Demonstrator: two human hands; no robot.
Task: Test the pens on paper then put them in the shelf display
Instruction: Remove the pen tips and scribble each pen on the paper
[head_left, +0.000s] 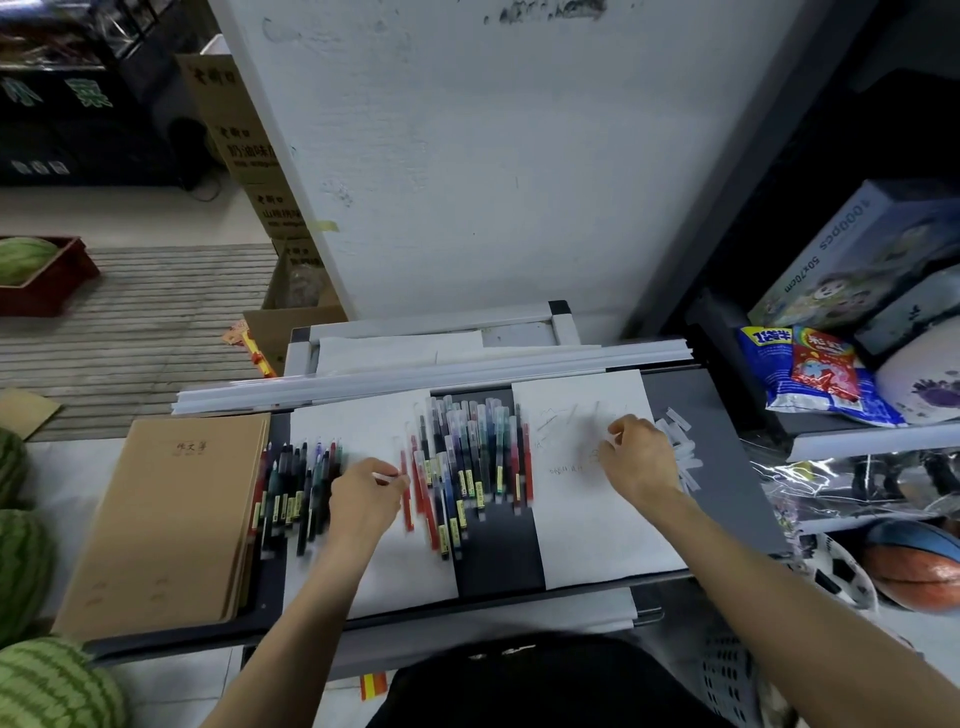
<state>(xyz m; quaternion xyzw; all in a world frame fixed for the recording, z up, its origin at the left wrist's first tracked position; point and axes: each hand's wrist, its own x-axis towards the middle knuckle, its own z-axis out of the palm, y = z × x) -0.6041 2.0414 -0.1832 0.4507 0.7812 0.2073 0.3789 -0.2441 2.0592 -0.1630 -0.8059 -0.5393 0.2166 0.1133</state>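
Presently, testing is judged to be under way: the left grip (366, 493) pinches a slim pale pen (387, 477) beside the main heap of pens (467, 462), which lies on the dark table (498, 545) just left of the scribbled paper (587, 519). The right grip (636, 457) rests curled on that paper; whether it holds anything cannot be told. The next move likely calls for carrying the pen across to the sheet. The barrels are thin, translucent plastic with labels, and would probably roll.

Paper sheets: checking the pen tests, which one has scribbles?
The right sheet, under the right hand, bears faint scribbles; the left sheet, under pens, looks blank.
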